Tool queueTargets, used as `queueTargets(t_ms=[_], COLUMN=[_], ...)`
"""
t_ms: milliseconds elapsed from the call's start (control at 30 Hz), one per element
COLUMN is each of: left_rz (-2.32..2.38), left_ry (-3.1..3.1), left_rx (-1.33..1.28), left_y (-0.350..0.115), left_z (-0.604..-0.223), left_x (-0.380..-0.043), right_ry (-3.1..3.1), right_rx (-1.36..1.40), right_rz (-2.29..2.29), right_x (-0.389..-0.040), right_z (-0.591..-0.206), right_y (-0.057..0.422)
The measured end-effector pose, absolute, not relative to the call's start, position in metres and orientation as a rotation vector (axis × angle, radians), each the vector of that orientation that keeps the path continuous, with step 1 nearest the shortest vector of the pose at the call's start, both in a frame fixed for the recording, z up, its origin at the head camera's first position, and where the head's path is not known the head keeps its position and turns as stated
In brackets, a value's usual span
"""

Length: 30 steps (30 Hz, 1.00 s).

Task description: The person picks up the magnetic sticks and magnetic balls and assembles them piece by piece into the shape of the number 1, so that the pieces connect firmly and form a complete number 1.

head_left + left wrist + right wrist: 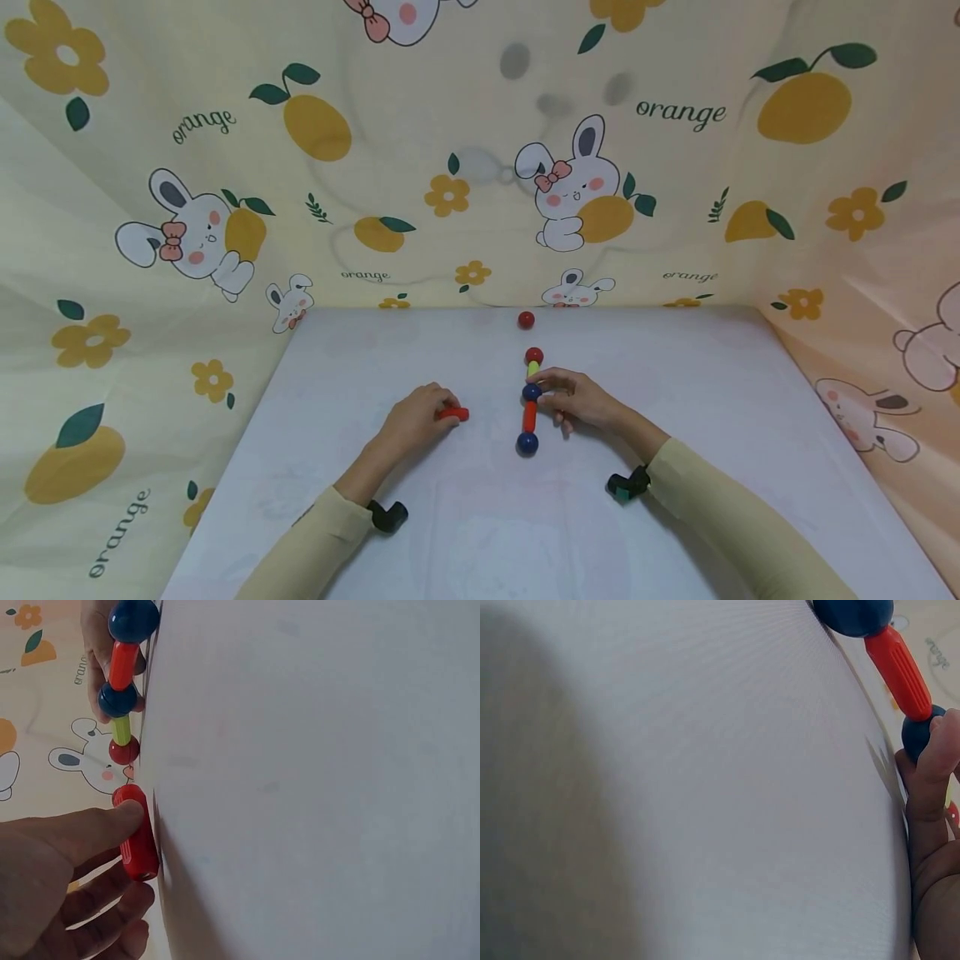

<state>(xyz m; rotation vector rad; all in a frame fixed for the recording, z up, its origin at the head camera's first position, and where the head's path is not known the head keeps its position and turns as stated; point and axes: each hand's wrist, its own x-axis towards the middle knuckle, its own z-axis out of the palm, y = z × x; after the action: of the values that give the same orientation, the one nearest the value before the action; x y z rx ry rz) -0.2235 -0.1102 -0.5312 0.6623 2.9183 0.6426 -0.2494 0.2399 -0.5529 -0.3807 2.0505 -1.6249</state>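
Observation:
A short red rod [457, 413] is pinched between the thumb and fingers of my left hand [415, 422], left of a straight chain of balls and rods. From the near end, the chain runs: blue ball [527, 444], ribbed red rod [900, 671], middle blue ball [531, 392], yellow-green rod [121, 730], red ball [534, 356]. My right hand [585, 402] grips the middle blue ball from the right side. In the right wrist view, its fingers partly hide that ball and most of the chain's far end.
A loose red ball [526, 320] lies at the table's back edge, beyond the chain. The white table [480, 525] meets a patterned cloth [420, 108] at its back and sides. Dark wrist cameras show below both hands.

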Motion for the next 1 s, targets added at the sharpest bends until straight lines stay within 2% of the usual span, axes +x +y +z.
queueTargets(t_ms=[1000], left_rz=[0.986], left_ry=[2.601], left_rx=[0.593], left_y=[-0.082], left_z=[-0.519], left_x=[-0.2], right_ry=[2.073], right_rx=[-0.374], right_rz=[-1.605], right_x=[-0.248], right_z=[-0.551], right_y=[0.239])
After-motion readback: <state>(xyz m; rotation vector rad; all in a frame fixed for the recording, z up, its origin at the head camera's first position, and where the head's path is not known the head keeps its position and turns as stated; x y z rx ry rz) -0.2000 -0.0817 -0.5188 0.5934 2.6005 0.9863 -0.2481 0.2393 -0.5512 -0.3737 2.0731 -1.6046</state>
